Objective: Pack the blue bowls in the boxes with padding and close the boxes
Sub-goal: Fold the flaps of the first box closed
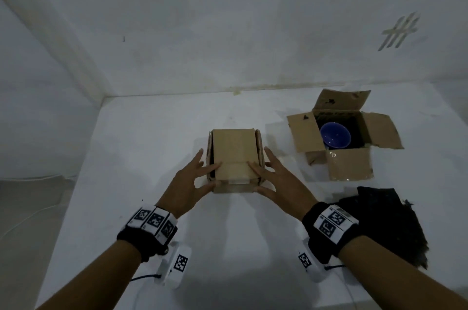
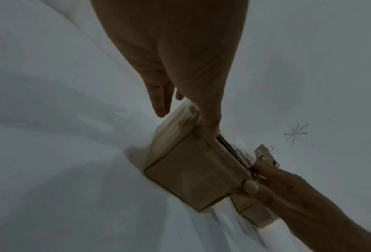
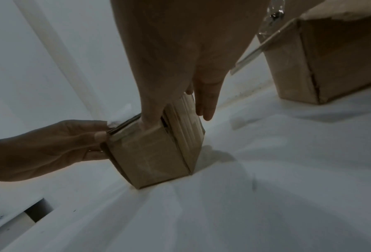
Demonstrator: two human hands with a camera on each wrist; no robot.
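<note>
A small cardboard box [image 1: 234, 150] stands mid-table with its top flaps folded down. My left hand [image 1: 195, 175] lies against its left side, straight fingers on the top flap [image 2: 210, 126] and the thumb at the front corner. My right hand [image 1: 274, 176] mirrors it on the right side, its fingers [image 3: 150, 119] pressing the flap. A second, larger box [image 1: 350, 165] stands open at the right with a blue bowl [image 1: 335, 135] inside on dark padding. Whatever is inside the small box [image 3: 154, 158] is hidden.
A heap of black padding [image 1: 387, 221] lies at the right front, just beyond my right wrist. The white table [image 1: 152, 145] meets a white wall at the back and left. The open box's flaps [image 1: 305, 133] spread outwards towards the small box.
</note>
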